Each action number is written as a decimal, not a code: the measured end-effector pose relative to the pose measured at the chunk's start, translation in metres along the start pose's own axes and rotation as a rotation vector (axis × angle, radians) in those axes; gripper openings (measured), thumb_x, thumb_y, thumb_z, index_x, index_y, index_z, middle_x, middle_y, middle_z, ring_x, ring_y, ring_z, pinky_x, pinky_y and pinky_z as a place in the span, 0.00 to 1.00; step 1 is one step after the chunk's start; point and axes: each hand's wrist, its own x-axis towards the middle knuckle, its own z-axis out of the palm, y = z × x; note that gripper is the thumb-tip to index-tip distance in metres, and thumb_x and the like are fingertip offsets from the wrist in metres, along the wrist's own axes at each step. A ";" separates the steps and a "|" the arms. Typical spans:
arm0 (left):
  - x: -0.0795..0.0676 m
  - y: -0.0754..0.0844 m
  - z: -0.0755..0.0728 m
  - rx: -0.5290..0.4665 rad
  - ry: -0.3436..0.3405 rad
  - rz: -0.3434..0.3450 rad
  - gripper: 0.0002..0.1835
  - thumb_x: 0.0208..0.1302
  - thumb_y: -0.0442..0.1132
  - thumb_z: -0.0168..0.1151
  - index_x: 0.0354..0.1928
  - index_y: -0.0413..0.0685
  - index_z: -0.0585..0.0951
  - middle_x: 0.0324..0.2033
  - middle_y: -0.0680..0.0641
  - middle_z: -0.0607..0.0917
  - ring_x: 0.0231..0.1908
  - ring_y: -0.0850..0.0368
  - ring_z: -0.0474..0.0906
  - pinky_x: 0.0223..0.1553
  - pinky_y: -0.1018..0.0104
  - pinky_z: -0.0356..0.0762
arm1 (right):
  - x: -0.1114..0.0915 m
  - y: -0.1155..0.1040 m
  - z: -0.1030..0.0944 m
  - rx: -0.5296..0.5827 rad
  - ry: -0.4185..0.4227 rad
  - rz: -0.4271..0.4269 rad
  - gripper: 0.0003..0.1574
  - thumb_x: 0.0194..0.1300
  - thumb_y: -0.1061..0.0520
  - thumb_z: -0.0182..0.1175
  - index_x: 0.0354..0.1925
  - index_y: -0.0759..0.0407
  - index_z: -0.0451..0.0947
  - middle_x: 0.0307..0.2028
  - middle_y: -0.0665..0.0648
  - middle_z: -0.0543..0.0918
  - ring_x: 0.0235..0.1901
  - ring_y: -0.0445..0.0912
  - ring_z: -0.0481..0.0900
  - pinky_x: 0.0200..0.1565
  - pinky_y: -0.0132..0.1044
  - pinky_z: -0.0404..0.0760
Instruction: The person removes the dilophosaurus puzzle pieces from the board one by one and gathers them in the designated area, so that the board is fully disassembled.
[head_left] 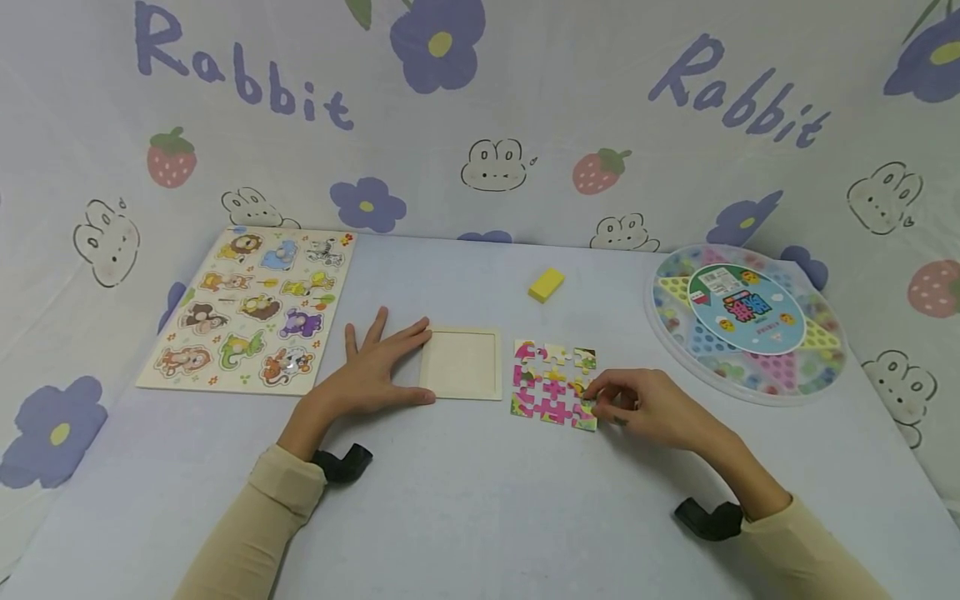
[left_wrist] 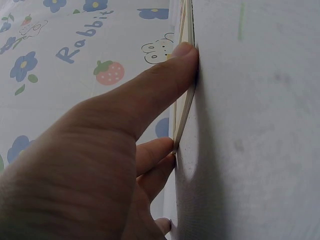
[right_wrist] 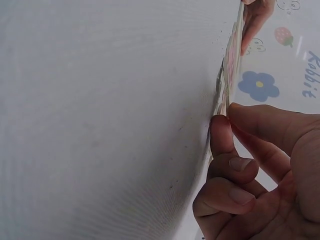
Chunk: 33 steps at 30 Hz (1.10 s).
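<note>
A shallow, pale wooden frame lies flat in the middle of the table with nothing in its recess. My left hand is spread beside it, the thumb touching its lower left corner and a fingertip its upper left one. In the left wrist view the thumb presses on the frame's edge. Right of the frame lies a block of small pink, yellow and green jigsaw pieces, with narrow gaps between them. At its right side my right hand, fingers curled, pinches a jigsaw piece between thumb and forefinger.
An animal peg puzzle board lies at the left. Behind the jigsaw pieces is a yellow block. A round Chinese checkers board lies at the right. A printed cloth hangs behind the table.
</note>
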 end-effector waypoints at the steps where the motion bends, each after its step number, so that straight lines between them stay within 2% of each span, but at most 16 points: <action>1: 0.000 0.000 0.000 0.000 -0.001 0.000 0.54 0.58 0.64 0.76 0.83 0.57 0.64 0.85 0.54 0.56 0.85 0.34 0.24 0.73 0.21 0.10 | 0.000 0.000 0.000 0.000 -0.002 -0.002 0.12 0.71 0.55 0.70 0.52 0.50 0.87 0.36 0.48 0.85 0.31 0.41 0.73 0.30 0.29 0.72; 25: 0.002 0.001 0.000 -0.003 -0.005 0.002 0.53 0.58 0.63 0.76 0.82 0.56 0.64 0.85 0.53 0.57 0.85 0.33 0.24 0.73 0.21 0.10 | 0.001 0.004 0.001 -0.005 -0.005 0.000 0.11 0.71 0.57 0.69 0.51 0.51 0.87 0.36 0.49 0.84 0.31 0.40 0.74 0.30 0.28 0.73; 33: 0.000 0.001 -0.001 0.013 -0.007 0.011 0.53 0.59 0.62 0.76 0.83 0.56 0.63 0.85 0.53 0.57 0.85 0.32 0.24 0.73 0.20 0.11 | -0.001 0.003 0.001 -0.011 0.026 -0.007 0.12 0.71 0.56 0.69 0.52 0.50 0.87 0.37 0.48 0.85 0.32 0.41 0.74 0.31 0.29 0.73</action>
